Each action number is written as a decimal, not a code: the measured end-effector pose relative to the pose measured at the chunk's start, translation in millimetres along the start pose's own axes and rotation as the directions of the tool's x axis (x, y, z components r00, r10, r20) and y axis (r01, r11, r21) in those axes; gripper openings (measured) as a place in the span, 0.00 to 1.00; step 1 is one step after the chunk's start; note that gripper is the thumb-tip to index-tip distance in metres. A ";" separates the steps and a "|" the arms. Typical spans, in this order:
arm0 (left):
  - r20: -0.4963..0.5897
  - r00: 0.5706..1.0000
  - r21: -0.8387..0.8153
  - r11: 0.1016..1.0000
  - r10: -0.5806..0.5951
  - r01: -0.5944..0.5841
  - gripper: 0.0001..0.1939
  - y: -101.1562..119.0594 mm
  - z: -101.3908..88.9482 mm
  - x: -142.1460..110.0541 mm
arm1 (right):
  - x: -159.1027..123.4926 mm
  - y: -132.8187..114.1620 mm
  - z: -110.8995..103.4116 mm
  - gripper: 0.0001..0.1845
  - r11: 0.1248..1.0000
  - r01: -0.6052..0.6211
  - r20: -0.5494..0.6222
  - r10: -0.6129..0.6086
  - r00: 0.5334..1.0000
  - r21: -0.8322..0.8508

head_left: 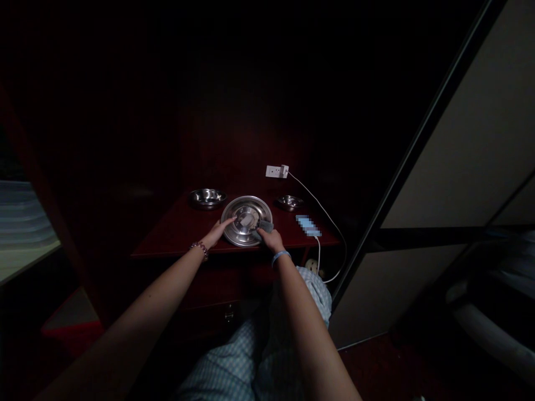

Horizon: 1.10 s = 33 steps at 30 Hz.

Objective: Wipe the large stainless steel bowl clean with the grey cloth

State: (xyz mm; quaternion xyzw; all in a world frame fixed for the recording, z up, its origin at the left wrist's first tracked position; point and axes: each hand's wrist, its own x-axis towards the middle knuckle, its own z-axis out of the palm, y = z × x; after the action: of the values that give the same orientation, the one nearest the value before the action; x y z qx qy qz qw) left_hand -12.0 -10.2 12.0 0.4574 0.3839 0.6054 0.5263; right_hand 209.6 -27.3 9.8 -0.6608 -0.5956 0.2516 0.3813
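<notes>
A round, shiny metal plate (253,207) lies at the front edge of the dark red desktop, its rim partly over the edge. My left hand (218,230) grips the plate's left rim, with a finger reaching over its face; the fingers beneath are hidden. In my right hand (272,239) is a bunched grey cloth (266,225), pressed against the plate's right side. Behind and to the left stands a shiny metal bowl (208,199). A smaller metal bowl (289,203) sits behind and to the right.
A phone (308,225) rests on the desktop's (167,234) right side. Its white cable (320,203) loops down past the edge and up to a charger in the wall socket (273,171). My knees in checked cloth (234,356) are below. A red bin (73,328) stands lower left.
</notes>
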 end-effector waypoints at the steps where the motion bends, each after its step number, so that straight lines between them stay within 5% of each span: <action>1: 0.001 1.000 0.006 1.000 -0.002 0.002 0.27 0.3 0.0 -0.3 | -0.5 -1.1 -0.5 0.26 1.000 -0.020 0.005 0.020 1.000 -0.006; 33: 0.010 0.997 -0.077 0.994 0.079 -0.078 0.24 0.5 -1.0 2.8 | -8.2 -6.9 3.3 0.23 0.997 0.023 0.039 -0.027 0.999 0.079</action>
State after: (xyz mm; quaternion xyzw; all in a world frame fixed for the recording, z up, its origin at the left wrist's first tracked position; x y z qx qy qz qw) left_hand -13.2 -7.4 12.6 0.4557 0.3387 0.6368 0.5216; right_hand 201.6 -34.7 12.5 -0.6325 -0.6010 0.2834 0.3980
